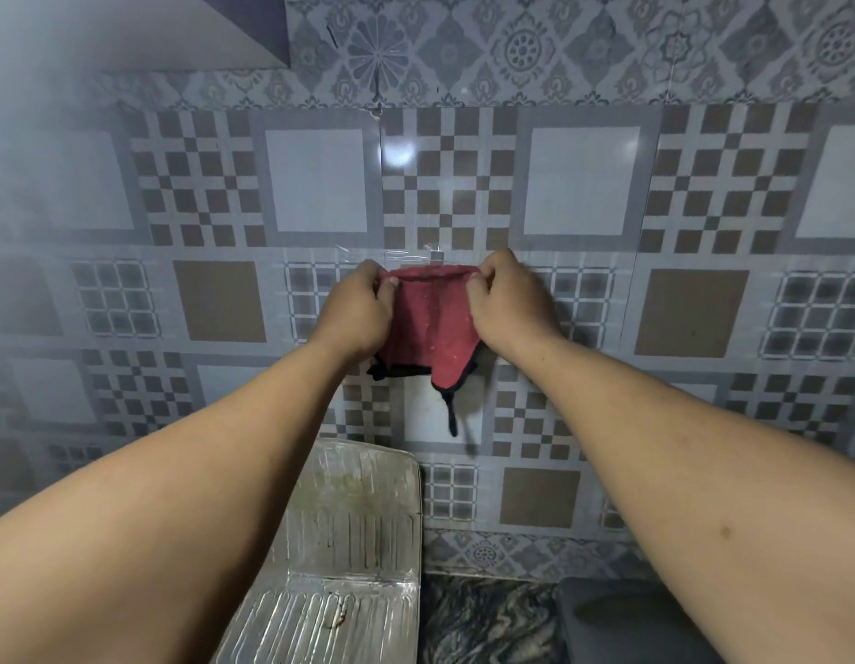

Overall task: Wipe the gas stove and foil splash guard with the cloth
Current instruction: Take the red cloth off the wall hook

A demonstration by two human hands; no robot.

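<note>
- While both arms reach forward, I see the red cloth (432, 328) held up flat against the tiled wall (583, 184), its top edge stretched between the two hands.
- At the cloth's upper left corner, my left hand (356, 311) is pinched closed on the fabric, thumb over the edge.
- At the cloth's upper right corner, my right hand (509, 304) is likewise clamped on the fabric with fingers curled in.
- Along the cloth's lower edge runs black trim, and a dark loop (451, 416) dangles from its bottom point.
- Just above the cloth's top edge sits a small clear hook (436, 255) stuck to the wall; I cannot tell whether the cloth touches it.
- Below the cloth, and a little left of it, the foil splash guard (353, 519) stands against the wall, stained and ribbed.
- Lower right of the cloth, a dark marbled counter (483, 620) shows, with a grey object (621, 620) beside it that I cannot identify.
</note>
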